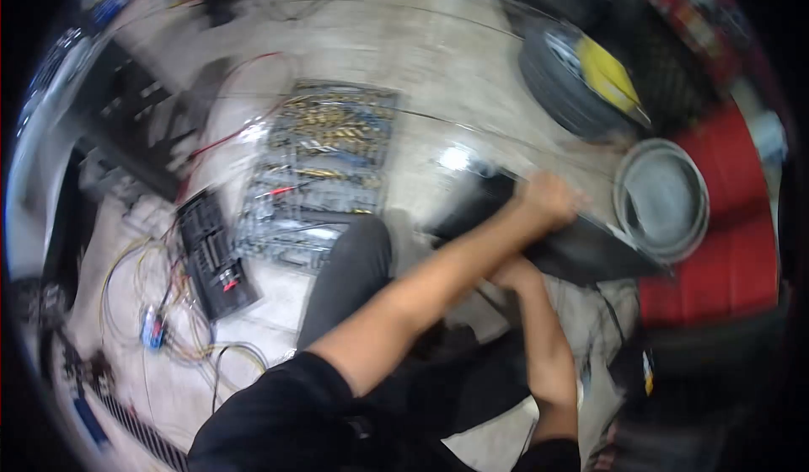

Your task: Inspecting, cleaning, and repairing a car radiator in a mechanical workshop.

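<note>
My left hand [548,198] reaches forward over a dark, flat panel [590,257], its fingers curled at the panel's upper edge; what they grip is blurred. My right hand [510,274] is just below my left forearm at the panel's near side, its fingers largely hidden. My bent dark-clad knee [354,261] is to their left. A large open tray of small metal pieces [312,135] lies beyond that knee.
An open black tool case [211,253] and tangled cables [135,278] lie left. A tire [565,84] with a yellow object [607,76] is at back right, near a round grey container [660,198] and red padded surface [716,278].
</note>
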`<move>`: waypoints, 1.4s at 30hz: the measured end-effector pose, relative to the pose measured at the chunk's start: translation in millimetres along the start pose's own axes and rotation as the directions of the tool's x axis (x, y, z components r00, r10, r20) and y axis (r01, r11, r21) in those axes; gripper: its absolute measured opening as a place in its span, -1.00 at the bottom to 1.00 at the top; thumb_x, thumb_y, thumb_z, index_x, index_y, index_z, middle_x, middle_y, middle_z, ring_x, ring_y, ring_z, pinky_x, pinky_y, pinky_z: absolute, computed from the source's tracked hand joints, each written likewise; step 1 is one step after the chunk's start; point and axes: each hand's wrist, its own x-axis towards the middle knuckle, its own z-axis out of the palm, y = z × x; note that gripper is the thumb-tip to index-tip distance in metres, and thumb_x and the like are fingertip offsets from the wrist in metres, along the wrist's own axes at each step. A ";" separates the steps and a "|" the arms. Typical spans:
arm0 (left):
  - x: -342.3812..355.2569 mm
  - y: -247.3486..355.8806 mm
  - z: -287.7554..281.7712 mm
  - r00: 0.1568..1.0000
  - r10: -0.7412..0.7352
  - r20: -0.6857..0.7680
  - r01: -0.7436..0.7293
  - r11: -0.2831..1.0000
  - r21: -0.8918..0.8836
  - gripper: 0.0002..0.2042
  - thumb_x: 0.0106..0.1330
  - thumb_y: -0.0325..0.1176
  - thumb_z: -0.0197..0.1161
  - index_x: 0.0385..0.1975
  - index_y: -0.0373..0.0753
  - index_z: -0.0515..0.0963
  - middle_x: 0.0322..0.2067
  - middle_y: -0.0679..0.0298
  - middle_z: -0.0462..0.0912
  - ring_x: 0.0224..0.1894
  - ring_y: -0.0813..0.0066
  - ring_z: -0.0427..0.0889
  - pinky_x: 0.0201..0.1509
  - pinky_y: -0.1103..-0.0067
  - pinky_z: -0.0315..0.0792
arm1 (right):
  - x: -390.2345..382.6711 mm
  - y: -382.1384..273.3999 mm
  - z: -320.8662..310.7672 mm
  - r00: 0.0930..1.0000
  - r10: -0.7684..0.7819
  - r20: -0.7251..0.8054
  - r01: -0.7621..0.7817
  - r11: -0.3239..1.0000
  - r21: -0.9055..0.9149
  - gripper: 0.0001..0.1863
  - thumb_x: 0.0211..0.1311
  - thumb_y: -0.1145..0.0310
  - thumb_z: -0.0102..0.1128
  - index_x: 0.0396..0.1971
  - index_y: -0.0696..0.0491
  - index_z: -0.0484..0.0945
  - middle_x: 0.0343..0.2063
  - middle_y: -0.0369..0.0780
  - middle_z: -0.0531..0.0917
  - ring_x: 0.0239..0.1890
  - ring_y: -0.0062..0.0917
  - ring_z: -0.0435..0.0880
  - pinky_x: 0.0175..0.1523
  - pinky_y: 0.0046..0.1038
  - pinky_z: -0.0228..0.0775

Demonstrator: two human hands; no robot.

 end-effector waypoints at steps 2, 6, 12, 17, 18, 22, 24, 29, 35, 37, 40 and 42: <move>33.1 12.6 -46.9 0.875 -0.117 0.470 0.112 0.993 0.037 -0.36 0.37 0.14 -0.24 -0.55 -0.27 0.65 -0.51 0.03 0.65 -0.42 0.11 0.65 -0.33 0.27 0.48 | -7.2 -5.3 -7.2 0.984 0.178 0.026 -0.167 0.960 -0.225 -0.55 0.20 0.09 0.06 0.01 0.03 0.52 0.10 -0.06 0.48 0.15 -0.33 0.43 0.27 -0.39 0.19; 29.7 -1.9 -46.5 0.800 -0.177 0.574 0.100 0.981 0.163 -0.29 0.40 0.15 -0.38 -0.40 -0.33 0.65 -0.37 -0.06 0.66 -0.24 0.02 0.66 -0.11 0.26 0.49 | -10.7 -24.1 -2.0 0.979 0.204 0.015 -0.190 0.935 -0.300 -0.50 0.23 0.02 0.02 0.05 0.03 0.47 0.07 -0.06 0.50 0.14 -0.23 0.46 0.18 -0.24 0.29; 33.9 22.5 -54.0 0.784 -0.214 0.583 0.085 0.967 0.239 -0.23 0.39 0.19 -0.44 -0.32 -0.40 0.63 -0.29 -0.15 0.63 -0.15 -0.07 0.61 -0.03 0.20 0.45 | -31.6 -18.7 -4.3 0.955 0.294 0.030 -0.266 0.900 -0.345 -0.44 0.20 -0.01 0.02 0.08 0.07 0.42 0.04 -0.04 0.52 0.11 -0.24 0.48 0.17 -0.25 0.31; 31.0 22.6 -55.9 0.792 -0.244 0.560 0.091 0.954 0.287 -0.22 0.39 0.20 -0.46 -0.35 -0.38 0.62 -0.30 -0.15 0.63 -0.17 -0.07 0.62 -0.04 0.22 0.45 | -22.4 -11.8 7.0 0.936 0.347 0.056 -0.312 0.894 -0.323 -0.47 0.19 0.04 0.00 0.01 0.14 0.50 0.03 -0.16 0.56 0.18 -0.37 0.42 0.26 -0.34 0.22; 32.0 25.1 -57.0 0.794 -0.234 0.561 0.072 0.953 0.295 -0.23 0.39 0.20 -0.46 -0.35 -0.38 0.63 -0.31 -0.15 0.63 -0.17 -0.07 0.62 -0.05 0.22 0.45 | -25.1 -8.9 10.1 0.955 0.297 -0.016 -0.288 0.907 -0.308 -0.52 0.16 0.06 0.03 -0.07 0.11 0.57 -0.04 -0.15 0.60 0.09 -0.33 0.50 0.15 -0.32 0.32; 33.8 21.5 -52.7 0.809 -0.210 0.549 0.035 0.949 0.312 -0.22 0.40 0.20 -0.46 -0.37 -0.39 0.62 -0.32 -0.14 0.63 -0.18 -0.08 0.62 -0.05 0.21 0.45 | -35.8 -17.9 2.8 0.941 0.331 -0.062 -0.336 0.907 -0.253 -0.56 0.13 0.05 0.08 -0.15 0.06 0.63 -0.11 -0.14 0.64 -0.01 -0.27 0.58 0.04 -0.29 0.42; 34.5 18.4 -49.0 0.810 -0.215 0.546 0.050 0.952 0.300 -0.25 0.40 0.19 -0.45 -0.34 -0.36 0.62 -0.30 -0.14 0.63 -0.18 -0.08 0.61 -0.04 0.21 0.45 | -46.2 -19.4 -0.2 0.948 0.300 -0.104 -0.316 0.924 -0.214 -0.54 0.13 0.04 0.09 -0.21 0.14 0.63 -0.19 -0.10 0.66 -0.02 -0.25 0.58 0.06 -0.30 0.40; 31.6 12.7 -46.9 0.845 -0.183 0.503 0.028 0.954 0.299 -0.29 0.41 0.16 -0.41 -0.34 -0.34 0.62 -0.30 -0.12 0.63 -0.19 -0.09 0.61 -0.06 0.21 0.46 | -48.1 -17.6 2.6 0.937 0.331 -0.115 -0.347 0.918 -0.191 -0.57 0.13 0.06 0.08 -0.20 0.11 0.64 -0.17 -0.12 0.65 -0.01 -0.25 0.57 0.06 -0.29 0.40; 30.3 15.5 -42.2 0.855 -0.197 0.479 0.037 0.946 0.323 -0.30 0.40 0.14 -0.40 -0.33 -0.35 0.62 -0.28 -0.13 0.62 -0.17 -0.10 0.61 -0.04 0.19 0.45 | -58.7 -21.4 -0.6 0.931 0.335 -0.145 -0.356 0.920 -0.166 -0.58 0.12 0.06 0.10 -0.20 0.08 0.64 -0.19 -0.15 0.67 -0.05 -0.25 0.59 0.01 -0.28 0.43; 30.3 13.5 -42.7 0.853 -0.189 0.487 0.029 0.948 0.318 -0.30 0.40 0.15 -0.39 -0.33 -0.35 0.62 -0.27 -0.13 0.62 -0.16 -0.11 0.60 -0.05 0.18 0.44 | -66.2 -27.9 -2.8 0.928 0.343 -0.148 -0.366 0.914 -0.174 -0.59 0.11 0.06 0.12 -0.21 0.08 0.65 -0.21 -0.15 0.67 -0.06 -0.25 0.60 0.00 -0.29 0.43; 28.7 15.7 -40.5 0.868 -0.177 0.464 0.024 0.948 0.317 -0.30 0.39 0.16 -0.38 -0.33 -0.35 0.62 -0.28 -0.12 0.63 -0.17 -0.11 0.60 -0.06 0.17 0.45 | -68.0 -19.0 5.2 0.926 0.328 -0.184 -0.361 0.913 -0.190 -0.60 0.07 0.08 0.14 -0.26 0.09 0.66 -0.26 -0.15 0.68 -0.10 -0.26 0.61 -0.01 -0.29 0.44; 30.8 19.2 -41.0 0.854 -0.187 0.485 0.018 0.943 0.332 -0.29 0.39 0.17 -0.39 -0.31 -0.34 0.62 -0.25 -0.10 0.63 -0.14 -0.09 0.60 -0.04 0.18 0.44 | -69.0 -12.4 8.3 0.930 0.275 -0.244 -0.324 0.927 -0.190 -0.60 0.06 0.09 0.13 -0.27 0.09 0.66 -0.26 -0.14 0.68 -0.10 -0.26 0.62 -0.01 -0.29 0.44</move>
